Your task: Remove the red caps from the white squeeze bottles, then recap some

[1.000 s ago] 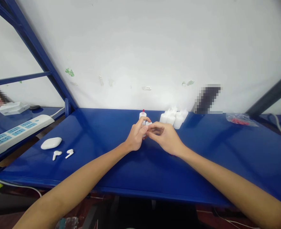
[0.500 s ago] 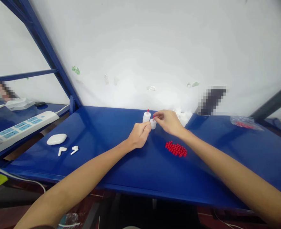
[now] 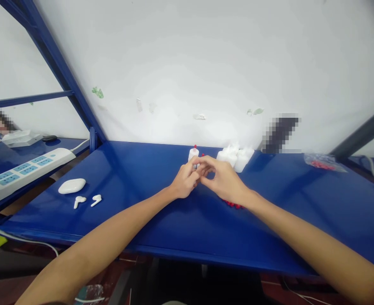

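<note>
My left hand (image 3: 184,180) is closed on a small white bottle, which the fingers now almost wholly hide. Its red cap (image 3: 202,155) peeks out above the knuckles. My right hand (image 3: 227,180) meets the left one, its thumb and fingers bent in a ring and closed at the same bottle. Just behind the hands stands another white bottle (image 3: 192,153) with a red tip. A pile of small red caps (image 3: 233,204) lies on the blue table, partly covered by my right hand and wrist.
Several white bottles (image 3: 238,160) stand together by the wall. A clear bag (image 3: 325,164) with red pieces lies at the far right. To the left are a white earbud case (image 3: 72,186), two earbuds (image 3: 79,201) and a power strip (image 3: 31,169). The blue table (image 3: 174,237) ends in front.
My right hand has moved from the bottle's red cap down and left against my left hand, covering the bottle's body. The view has shifted slightly.
</note>
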Demonstrator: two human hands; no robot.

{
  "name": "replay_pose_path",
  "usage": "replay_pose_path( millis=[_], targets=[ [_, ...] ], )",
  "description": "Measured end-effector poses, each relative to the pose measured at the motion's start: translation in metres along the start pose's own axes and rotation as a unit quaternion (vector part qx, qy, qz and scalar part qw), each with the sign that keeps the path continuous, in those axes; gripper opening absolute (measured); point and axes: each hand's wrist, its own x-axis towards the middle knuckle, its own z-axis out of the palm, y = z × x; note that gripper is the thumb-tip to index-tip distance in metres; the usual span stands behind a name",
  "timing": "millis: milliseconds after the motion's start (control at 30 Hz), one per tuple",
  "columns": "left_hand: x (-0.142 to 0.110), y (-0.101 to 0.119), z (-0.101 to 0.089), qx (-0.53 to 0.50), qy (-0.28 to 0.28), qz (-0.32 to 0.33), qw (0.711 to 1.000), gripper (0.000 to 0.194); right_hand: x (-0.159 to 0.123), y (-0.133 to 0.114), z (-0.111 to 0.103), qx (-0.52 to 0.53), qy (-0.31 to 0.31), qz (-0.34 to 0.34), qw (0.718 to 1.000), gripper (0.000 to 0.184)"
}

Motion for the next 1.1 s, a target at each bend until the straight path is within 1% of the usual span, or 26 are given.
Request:
replay_pose_path(
  millis=[67, 167, 233, 333, 400, 433, 500, 567, 600, 633, 700, 767, 833, 900, 967, 1033, 1100],
  targets=[
    [0.001, 0.001, 0.0, 0.001, -0.005, -0.008, 1.0, 0.026, 0.0, 0.0, 0.0, -0.022, -0.002, -0.005, 1.0, 0.047],
    [0.0, 0.004, 0.001, -0.026, -0.019, -0.023, 0.999, 0.029, -0.001, 0.002, 0.002, 0.015, -0.017, 0.004, 1.0, 0.046],
    [-0.002, 0.006, 0.003, -0.062, -0.021, -0.031, 0.997, 0.028, -0.003, 0.005, 0.007, 0.058, -0.007, 0.024, 0.998, 0.038],
    [-0.003, 0.006, 0.006, -0.089, -0.004, -0.024, 0.996, 0.017, -0.004, 0.008, 0.013, 0.1, 0.018, 0.062, 0.993, 0.022],
    [-0.001, 0.005, 0.005, -0.098, 0.01, -0.015, 0.995, 0.018, -0.002, 0.008, 0.011, 0.109, 0.03, 0.075, 0.991, 0.016],
    [0.001, 0.004, 0.004, -0.105, 0.017, -0.014, 0.994, 0.022, 0.0, 0.008, 0.007, 0.106, 0.044, 0.077, 0.99, 0.014],
    [0.005, 0.001, 0.0, -0.113, 0.031, -0.021, 0.993, 0.025, 0.008, 0.008, -0.007, 0.077, 0.099, 0.068, 0.99, 0.011],
    [0.008, -0.002, -0.005, -0.071, 0.032, -0.028, 0.997, 0.02, 0.019, 0.012, -0.023, -0.007, 0.185, 0.043, 0.982, 0.011],
    [0.008, -0.003, -0.007, -0.034, 0.021, -0.028, 0.999, 0.02, 0.025, 0.015, -0.029, -0.058, 0.216, 0.022, 0.974, 0.011],
    [0.008, -0.004, -0.009, 0.001, 0.007, -0.026, 1.0, 0.022, 0.031, 0.019, -0.035, -0.106, 0.231, 0.013, 0.967, 0.01],
    [0.006, -0.004, -0.01, 0.045, -0.028, -0.024, 0.998, 0.025, 0.042, 0.028, -0.04, -0.183, 0.211, 0.015, 0.96, 0.008],
    [0.004, -0.001, -0.01, 0.078, -0.063, -0.019, 0.995, 0.025, 0.049, 0.036, -0.038, -0.235, 0.179, 0.019, 0.955, 0.006],
    [0.003, 0.004, -0.009, 0.128, -0.109, -0.001, 0.986, 0.023, 0.054, 0.041, -0.034, -0.268, 0.149, 0.016, 0.952, 0.006],
    [0.002, 0.009, -0.009, 0.188, -0.16, 0.03, 0.969, 0.022, 0.055, 0.042, -0.031, -0.287, 0.12, 0.006, 0.951, 0.008],
    [0.001, 0.012, -0.009, 0.244, -0.2, 0.065, 0.947, 0.017, 0.054, 0.04, -0.032, -0.29, 0.101, -0.001, 0.952, 0.012],
    [-0.001, 0.012, -0.009, 0.29, -0.222, 0.088, 0.927, 0.014, 0.051, 0.036, -0.036, -0.28, 0.091, -0.003, 0.956, 0.014],
    [-0.002, 0.011, -0.01, 0.312, -0.226, 0.091, 0.918, 0.022, 0.046, 0.031, -0.041, -0.267, 0.082, -0.006, 0.96, 0.016]
  ],
)
